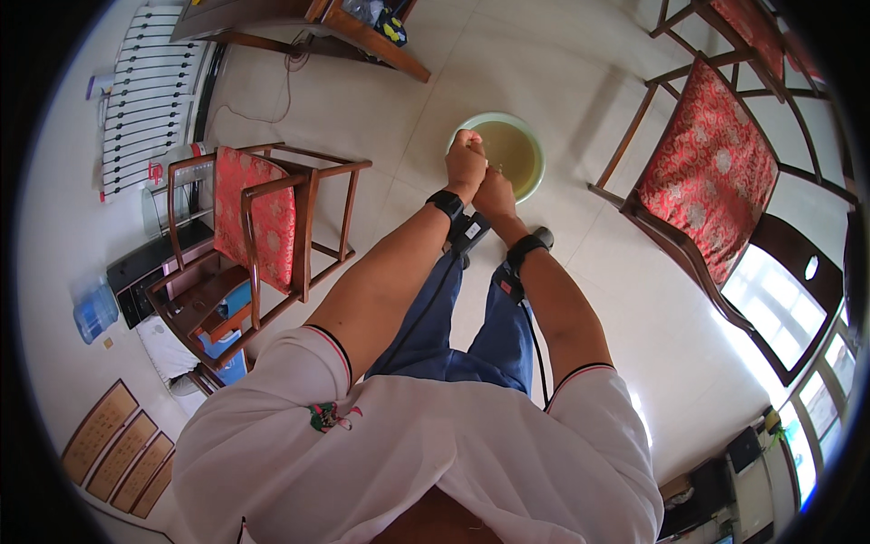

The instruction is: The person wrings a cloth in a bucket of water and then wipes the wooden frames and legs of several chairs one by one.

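Note:
Both arms reach straight out over a round, pale green basin on the tiled floor. Cloudy yellowish water fills much of it. My left hand is closed in a fist above the basin's left rim. Just beside it and slightly nearer, my right hand is closed too, the two hands touching or almost so. Whatever lies inside the fingers is hidden. Black bands with small boxes circle both wrists, and cables run back from them.
A wooden armchair with a red patterned seat stands to the left, a similar chair to the right. A wooden desk is at the far left, with a thin cable on the floor. A white radiator lines the left wall.

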The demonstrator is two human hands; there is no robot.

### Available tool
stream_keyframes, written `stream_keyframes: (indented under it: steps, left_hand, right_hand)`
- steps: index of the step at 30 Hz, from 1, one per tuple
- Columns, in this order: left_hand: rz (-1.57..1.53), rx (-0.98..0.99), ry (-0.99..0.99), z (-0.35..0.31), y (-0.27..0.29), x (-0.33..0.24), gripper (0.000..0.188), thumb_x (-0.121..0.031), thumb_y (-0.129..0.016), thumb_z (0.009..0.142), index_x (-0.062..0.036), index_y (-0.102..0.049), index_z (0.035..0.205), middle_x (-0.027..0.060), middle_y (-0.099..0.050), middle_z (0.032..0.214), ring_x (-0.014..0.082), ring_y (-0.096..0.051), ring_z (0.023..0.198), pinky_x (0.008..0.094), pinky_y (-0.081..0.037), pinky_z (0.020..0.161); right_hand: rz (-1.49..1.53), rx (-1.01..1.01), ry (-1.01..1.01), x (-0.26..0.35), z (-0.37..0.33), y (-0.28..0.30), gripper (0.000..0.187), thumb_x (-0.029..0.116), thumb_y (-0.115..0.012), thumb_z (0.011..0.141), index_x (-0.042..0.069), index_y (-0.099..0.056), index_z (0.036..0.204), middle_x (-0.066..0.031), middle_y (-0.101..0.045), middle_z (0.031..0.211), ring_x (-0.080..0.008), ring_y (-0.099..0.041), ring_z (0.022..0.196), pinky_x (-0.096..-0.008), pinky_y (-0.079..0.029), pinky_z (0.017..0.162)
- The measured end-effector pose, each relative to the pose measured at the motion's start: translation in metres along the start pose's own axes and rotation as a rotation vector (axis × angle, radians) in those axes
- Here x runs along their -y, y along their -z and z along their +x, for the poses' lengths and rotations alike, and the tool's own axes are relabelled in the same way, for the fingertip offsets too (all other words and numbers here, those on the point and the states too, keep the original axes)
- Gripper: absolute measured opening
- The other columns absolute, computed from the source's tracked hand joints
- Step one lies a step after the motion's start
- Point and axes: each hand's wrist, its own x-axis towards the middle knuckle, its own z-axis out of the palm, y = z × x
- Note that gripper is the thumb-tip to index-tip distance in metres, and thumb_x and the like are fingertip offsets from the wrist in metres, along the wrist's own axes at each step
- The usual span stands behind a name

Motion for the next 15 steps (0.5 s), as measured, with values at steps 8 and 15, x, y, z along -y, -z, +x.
stream_keyframes:
  steps: [8, 15]
  left_hand:
    - [-0.022, 0.005, 0.031, -0.003, 0.010, -0.011, 0.011, -0.017, -0.053, 0.092, -0.0071, -0.058, 0.097, 0.0089, -0.059, 0.065, 0.0175, -0.057, 0.049, 0.0317, -0.045, 0.045]
    - [-0.240, 0.376, 0.148, -0.001, 0.046, -0.011, 0.019, -0.025, -0.059, 0.092, -0.0072, -0.056, 0.098, 0.0010, -0.057, 0.075, 0.0103, -0.055, 0.062, 0.0268, -0.046, 0.056]
  right_hand:
    - [0.018, -0.011, -0.080, 0.029, -0.017, 0.016, 0.041, 0.036, -0.053, 0.087, 0.002, -0.057, 0.109, -0.0280, -0.064, 0.098, -0.0443, -0.061, 0.096, -0.0502, -0.049, 0.082]
    - [0.027, 0.037, -0.040, 0.036, -0.017, 0.023, 0.050, 0.023, -0.068, 0.073, 0.002, -0.053, 0.115, -0.0281, -0.064, 0.100, -0.0435, -0.061, 0.099, -0.0486, -0.049, 0.084]
